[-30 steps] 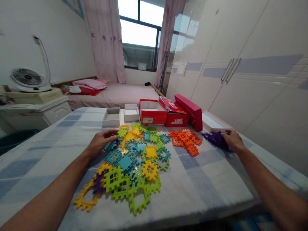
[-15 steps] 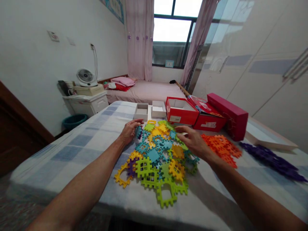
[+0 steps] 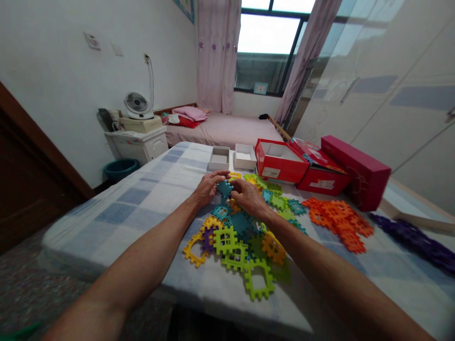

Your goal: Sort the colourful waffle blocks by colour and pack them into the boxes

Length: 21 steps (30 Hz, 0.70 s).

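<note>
A teal toothed building tile (image 3: 224, 188) is held up over the far left of a heap of such tiles. My left hand (image 3: 208, 188) grips it from the left, thumb and fingers closed on its edge. My right hand (image 3: 250, 199) pinches its right edge, reaching across the pile. Below lie mixed tiles: a lime window tile (image 3: 225, 239), a yellow open-frame tile (image 3: 195, 250), a purple tile (image 3: 209, 238) and a lime open-frame tile (image 3: 259, 280) at the near end. My right hand and forearm hide part of the heap.
Orange tiles (image 3: 339, 219) and purple tiles (image 3: 415, 239) lie in separate groups at right. Along the back stand a grey-white box (image 3: 219, 163), a white box (image 3: 245, 161), an open red box (image 3: 280, 168) and a crimson box (image 3: 362, 168). A checked cloth (image 3: 131, 210) covers the table.
My right hand has moved left across the pile to the teal tile. My left hand has brought that tile rightward and turned its flat face toward me. The view has shifted slightly.
</note>
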Tool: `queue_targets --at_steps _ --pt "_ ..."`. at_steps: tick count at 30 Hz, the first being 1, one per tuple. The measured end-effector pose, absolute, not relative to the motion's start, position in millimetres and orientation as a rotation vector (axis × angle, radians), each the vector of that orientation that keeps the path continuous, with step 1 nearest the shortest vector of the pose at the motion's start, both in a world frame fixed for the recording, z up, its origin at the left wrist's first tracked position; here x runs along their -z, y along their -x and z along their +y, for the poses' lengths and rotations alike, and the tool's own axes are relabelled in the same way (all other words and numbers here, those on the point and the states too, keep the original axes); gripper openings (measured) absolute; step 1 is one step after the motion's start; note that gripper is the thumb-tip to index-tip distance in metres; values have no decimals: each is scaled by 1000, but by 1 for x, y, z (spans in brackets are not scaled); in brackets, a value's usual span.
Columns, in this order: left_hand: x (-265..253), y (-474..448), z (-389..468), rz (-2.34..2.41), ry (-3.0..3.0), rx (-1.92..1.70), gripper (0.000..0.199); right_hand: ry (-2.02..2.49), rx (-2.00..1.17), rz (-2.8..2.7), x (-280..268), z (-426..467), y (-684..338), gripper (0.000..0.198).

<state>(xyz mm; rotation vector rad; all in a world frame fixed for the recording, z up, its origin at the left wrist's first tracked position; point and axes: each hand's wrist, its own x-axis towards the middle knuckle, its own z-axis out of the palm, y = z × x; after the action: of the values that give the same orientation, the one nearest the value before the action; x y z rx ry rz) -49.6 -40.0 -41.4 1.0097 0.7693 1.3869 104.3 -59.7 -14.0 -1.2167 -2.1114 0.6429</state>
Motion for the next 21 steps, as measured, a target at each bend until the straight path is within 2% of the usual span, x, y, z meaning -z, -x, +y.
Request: queue_targets --at_steps 7,13,15,19,21 --pt "47 51 -35 822 -1027 -1409 33 1348 -308 -2061 16 -55 -130 15" --pt "47 50 -40 941 -1296 -1210 43 1380 -372 -1933 3 -58 -155 11" --pt "46 50 -41 995 -1297 -1220 43 1324 -545 -1926 -5 -72 -161 14" --pt "47 51 -39 1080 -1249 -1268 44 1020 -1338 -2116 -14 -110 -163 20" --pt "47 51 -37 1085 -1257 -1274 43 951 -1436 -2219 -13 -120 -160 22"
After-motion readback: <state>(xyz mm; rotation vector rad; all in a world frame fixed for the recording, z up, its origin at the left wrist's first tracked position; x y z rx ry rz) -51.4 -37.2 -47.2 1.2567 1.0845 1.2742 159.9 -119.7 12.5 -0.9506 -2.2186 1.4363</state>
